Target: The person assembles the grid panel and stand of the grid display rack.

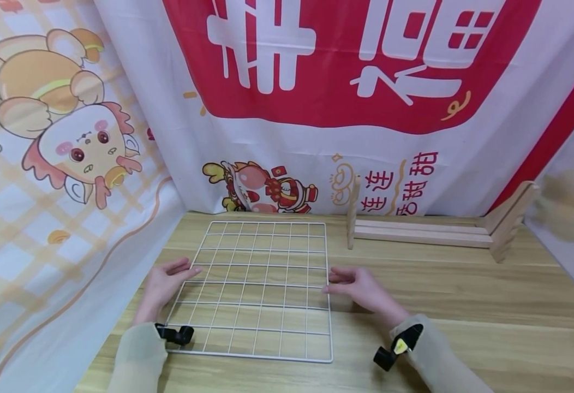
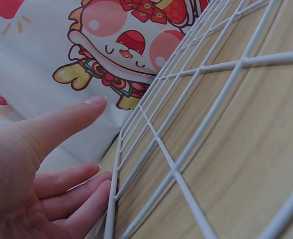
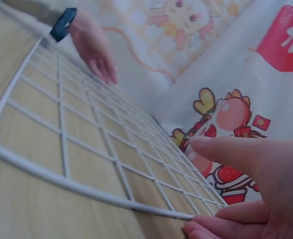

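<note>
A white wire grid panel (image 1: 264, 284) lies on the wooden tabletop. At its left edge is my left hand (image 1: 161, 284), with the thumb raised apart from the fingers. In the left wrist view, the fingertips (image 2: 104, 191) touch the outer wire from the side, and the thumb stays off it. My right hand (image 1: 360, 286) is at the panel's right edge. The right wrist view shows its fingertips (image 3: 201, 224) at the rim wire, while the thumb (image 3: 226, 149) is held above with a gap. Neither hand pinches the wire.
A light wooden stand (image 1: 422, 233) with upright end pieces is at the back right of the tabletop (image 1: 439, 300). Printed cloth (image 1: 144, 82) hangs behind and along the left side. Each wrist wears a black strap-on camera (image 1: 181, 334).
</note>
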Demonstrator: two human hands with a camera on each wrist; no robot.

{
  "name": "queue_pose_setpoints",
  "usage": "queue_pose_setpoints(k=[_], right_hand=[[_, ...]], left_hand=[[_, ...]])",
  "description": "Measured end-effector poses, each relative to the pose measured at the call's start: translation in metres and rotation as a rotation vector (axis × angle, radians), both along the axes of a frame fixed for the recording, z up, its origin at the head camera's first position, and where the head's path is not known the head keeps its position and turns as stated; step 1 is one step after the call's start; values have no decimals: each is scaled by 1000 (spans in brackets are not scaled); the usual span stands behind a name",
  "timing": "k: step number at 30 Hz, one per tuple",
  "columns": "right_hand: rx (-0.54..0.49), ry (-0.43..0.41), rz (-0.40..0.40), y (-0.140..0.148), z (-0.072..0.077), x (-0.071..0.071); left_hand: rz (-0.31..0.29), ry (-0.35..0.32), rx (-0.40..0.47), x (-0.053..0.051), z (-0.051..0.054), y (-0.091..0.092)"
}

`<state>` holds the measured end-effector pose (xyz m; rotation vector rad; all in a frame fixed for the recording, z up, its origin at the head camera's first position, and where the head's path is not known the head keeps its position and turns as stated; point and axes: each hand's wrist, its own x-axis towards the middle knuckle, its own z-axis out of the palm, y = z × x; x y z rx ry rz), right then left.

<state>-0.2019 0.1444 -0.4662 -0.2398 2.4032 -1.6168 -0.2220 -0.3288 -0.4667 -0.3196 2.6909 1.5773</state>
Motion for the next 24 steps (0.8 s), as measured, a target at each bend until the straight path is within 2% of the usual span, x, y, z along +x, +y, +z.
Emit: queue_pose_setpoints(k=[5,8,13,19,24], right_hand=[[-76,-110,-18,4,6,-1],[-106,-146,-35,5,6,-1],[-103,-151,-67,5,4,-3],[-88,-111,-137,-3,-4,-6],[-195,-106,-173,-9,-7,-7]], left_hand=[[-11,-19,-15,-2,2,2],[-18,-26,-15,-3,3,4],[-22,-41,-7,-3,4,5],[-27,-47,11,-1,4,6],[-18,-24,7,-4,1,5]])
